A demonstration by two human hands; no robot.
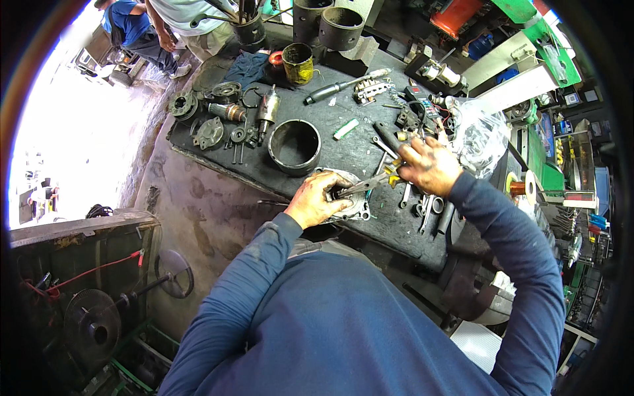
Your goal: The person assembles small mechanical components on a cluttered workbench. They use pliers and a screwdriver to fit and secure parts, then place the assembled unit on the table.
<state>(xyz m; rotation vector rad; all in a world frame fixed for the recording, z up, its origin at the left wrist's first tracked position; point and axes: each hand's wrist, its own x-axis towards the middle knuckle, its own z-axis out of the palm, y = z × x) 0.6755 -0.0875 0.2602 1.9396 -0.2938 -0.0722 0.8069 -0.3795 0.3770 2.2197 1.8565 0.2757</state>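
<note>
My right hand (430,166) is closed around the yellow handles of a pair of pliers (367,185). The jaws of the pliers point left, into a round cast-metal housing (360,210) at the near edge of the workbench. My left hand (316,200) grips the left side of that housing, its fingers curled by the plier tips. What the tips touch is hidden by the fingers. Just beyond my left hand stands a wide dark metal cylinder (295,146). Several wrenches (429,212) lie beneath and beside my right hand.
Motor parts (228,112) cover the bench's far left, near a yellow can (298,64). A clear plastic bag (482,135) lies at the right. A vise (485,297) sits at the near right. Two people (135,33) are at the far left.
</note>
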